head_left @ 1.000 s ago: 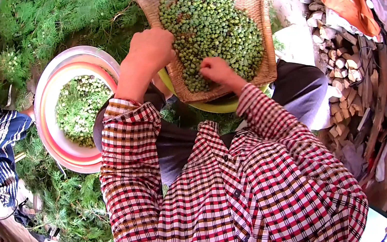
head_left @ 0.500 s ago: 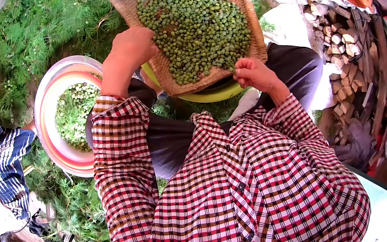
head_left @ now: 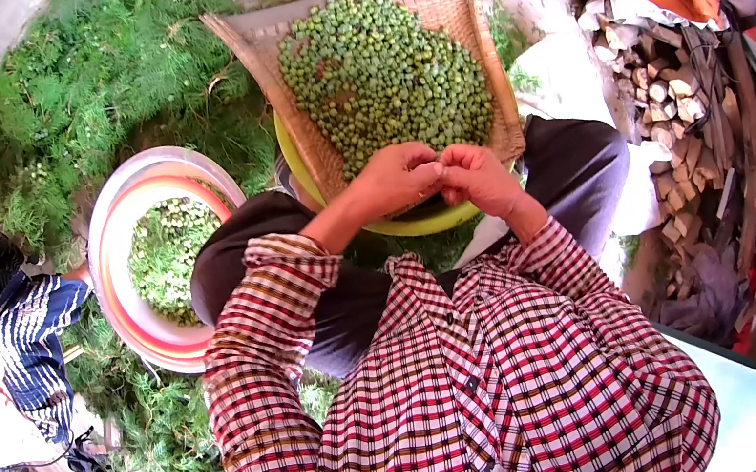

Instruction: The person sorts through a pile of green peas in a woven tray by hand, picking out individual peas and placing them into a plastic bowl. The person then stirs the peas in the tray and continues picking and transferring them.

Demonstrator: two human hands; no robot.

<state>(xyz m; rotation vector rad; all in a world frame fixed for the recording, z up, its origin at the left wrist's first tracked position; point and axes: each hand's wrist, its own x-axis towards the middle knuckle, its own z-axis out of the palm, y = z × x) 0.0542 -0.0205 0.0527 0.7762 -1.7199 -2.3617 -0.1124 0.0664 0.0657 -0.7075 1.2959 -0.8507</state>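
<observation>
Your left hand (head_left: 394,179) and right hand (head_left: 480,182) meet at the fingertips, fingers pinched narrow; you cannot tell whether anything is between them. They are at the 6 o'clock edge of the woven basket (head_left: 499,78), which rests over the yellow basin (head_left: 435,220) and bears green berries (head_left: 383,77). Its flared end points to 12, leaning toward 11; which axis is longer is unclear. The red-and-white basin (head_left: 111,278) lies at its 8 o'clock.

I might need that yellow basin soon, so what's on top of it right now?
The woven tray, heaped with green berries, sits over the yellow basin; it hides most of the inside.
</observation>
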